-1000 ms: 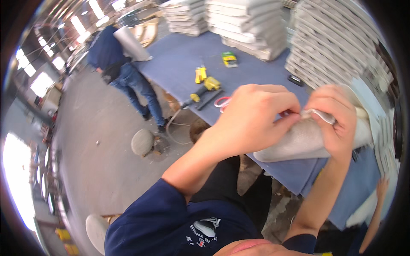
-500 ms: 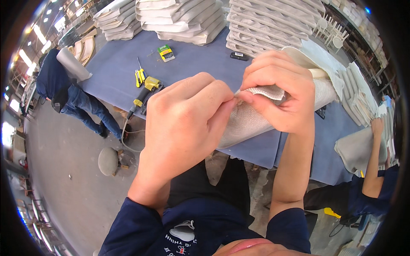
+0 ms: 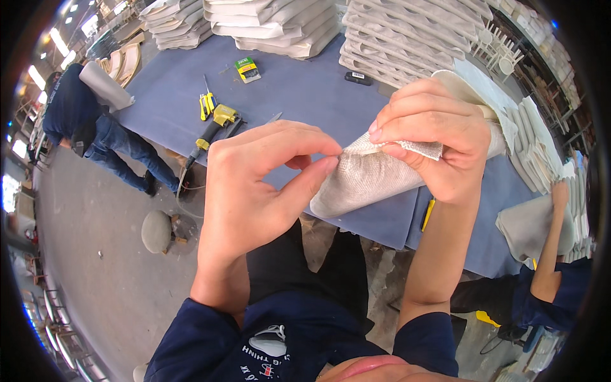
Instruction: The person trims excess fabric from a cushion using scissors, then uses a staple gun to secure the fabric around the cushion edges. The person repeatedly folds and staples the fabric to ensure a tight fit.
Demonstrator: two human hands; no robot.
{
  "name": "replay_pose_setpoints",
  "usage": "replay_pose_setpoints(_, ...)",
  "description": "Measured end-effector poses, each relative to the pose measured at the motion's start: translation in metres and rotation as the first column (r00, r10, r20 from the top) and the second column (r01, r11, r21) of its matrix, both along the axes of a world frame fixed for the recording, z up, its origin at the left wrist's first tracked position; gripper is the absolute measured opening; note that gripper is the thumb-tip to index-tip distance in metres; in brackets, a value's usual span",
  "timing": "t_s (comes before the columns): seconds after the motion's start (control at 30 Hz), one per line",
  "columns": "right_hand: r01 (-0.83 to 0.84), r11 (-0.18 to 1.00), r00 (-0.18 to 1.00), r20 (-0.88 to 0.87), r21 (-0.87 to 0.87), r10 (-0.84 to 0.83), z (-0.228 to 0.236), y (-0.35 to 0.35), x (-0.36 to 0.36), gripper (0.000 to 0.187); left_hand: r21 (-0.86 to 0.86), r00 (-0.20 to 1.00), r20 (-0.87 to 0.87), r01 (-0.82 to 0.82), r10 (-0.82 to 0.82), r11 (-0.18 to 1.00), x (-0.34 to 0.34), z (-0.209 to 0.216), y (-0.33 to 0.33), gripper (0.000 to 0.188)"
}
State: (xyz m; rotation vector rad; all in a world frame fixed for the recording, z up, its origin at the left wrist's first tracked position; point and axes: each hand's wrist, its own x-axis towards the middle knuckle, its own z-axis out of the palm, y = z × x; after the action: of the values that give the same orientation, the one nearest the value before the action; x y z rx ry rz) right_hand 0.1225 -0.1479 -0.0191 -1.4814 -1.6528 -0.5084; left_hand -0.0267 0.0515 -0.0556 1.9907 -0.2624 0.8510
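A padded piece covered in light grey woven fabric (image 3: 369, 181) lies at a slant over the table's near edge, its rounded end toward the left. My right hand (image 3: 439, 137) pinches a loose fabric edge between thumb and fingers and holds it up off the pad. At the cloth's left corner, the thumb and forefinger of my left hand (image 3: 261, 184) come together in a pinch; what lies between their tips, if anything, is too small to make out. A yellow and black staple gun (image 3: 219, 121) with a hose rests on the table beyond my left hand.
Yellow-handled snips (image 3: 207, 105), a green and yellow box (image 3: 247, 70) and a black object (image 3: 358, 77) lie on the blue-grey table (image 3: 293, 89). Stacked grey panels (image 3: 273, 25) line its far side. One person (image 3: 95, 121) bends at left; another person's arm (image 3: 550, 254) reaches in at right.
My hands have moved apart: the left has drawn slightly left, and the right has shifted right with the fabric edge. More of the pad's rounded end shows, and a yellow item appears beside my right forearm.
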Motion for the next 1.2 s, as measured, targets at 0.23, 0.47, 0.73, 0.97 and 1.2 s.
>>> replay_pose_setpoints(0.23,-0.071,0.997,0.996,-0.053,-0.014,0.070,0.001,-0.002,0.003,0.019,0.079,0.998,0.061,-0.031,0.026,0.996,0.002,0.002,-0.002,0.018)
replay_pose_setpoints(0.47,-0.125,0.990,0.989,-0.087,-0.067,0.119,0.005,-0.006,0.004,0.016,0.223,0.989,0.147,-0.007,-0.026,0.975,0.005,-0.001,0.005,0.018)
replay_pose_setpoints(0.73,-0.202,0.975,0.976,-0.100,-0.092,0.193,0.004,-0.005,0.010,0.012,-0.722,0.932,0.006,0.255,-0.362,0.644,0.012,-0.033,-0.039,0.033)
replay_pose_setpoints(0.97,-0.290,0.954,0.955,-0.088,-0.078,0.283,0.006,-0.008,0.016,0.015,-0.729,0.943,0.084,0.279,-0.323,0.625,0.036,-0.046,-0.059,0.036)
replay_pose_setpoints(1.2,-0.303,0.951,0.950,-0.102,-0.061,0.296,0.001,-0.010,0.015,0.019,-0.619,0.984,0.084,0.176,-0.159,0.765,0.041,-0.054,-0.071,0.030)
